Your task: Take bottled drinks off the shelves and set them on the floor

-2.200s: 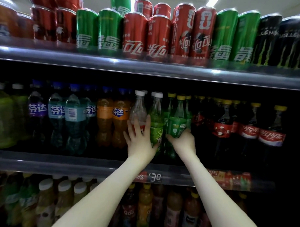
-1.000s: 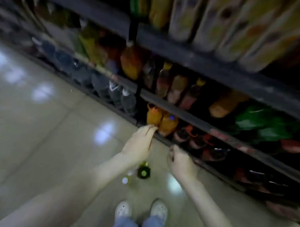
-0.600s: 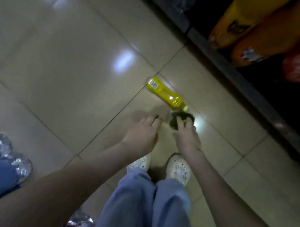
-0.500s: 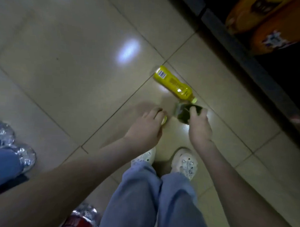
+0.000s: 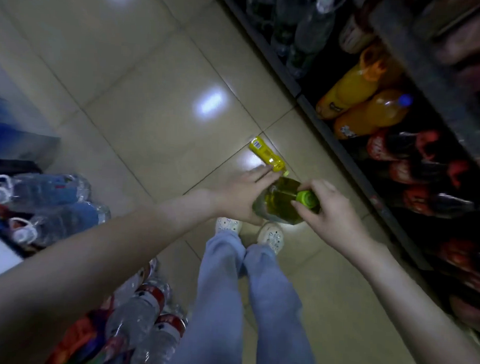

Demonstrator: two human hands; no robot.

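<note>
A bottle of yellow-green drink [image 5: 277,203] with a green cap is held upright above the tiled floor [image 5: 160,105], just in front of my white shoes. My left hand [image 5: 241,197] cups its side with the fingers stretched along it. My right hand [image 5: 331,212] pinches the cap and neck. A yellow bottle [image 5: 266,154] lies on its side on the floor, just beyond my left fingertips. The low shelf [image 5: 343,155] on the right holds two orange bottles [image 5: 357,100] and several dark red-labelled bottles [image 5: 403,152].
Shrink-wrapped packs of water bottles [image 5: 53,202] lie on the floor to the left, and more red-labelled water bottles [image 5: 147,317] sit by my left leg. A blue and grey box [image 5: 14,136] stands at the far left. My legs in blue trousers fill the lower middle.
My hands were low at the floor beside the yellow bottle. They have since come up, and both now hold the green-capped bottle. The view has pulled back, showing more floor and shelf.
</note>
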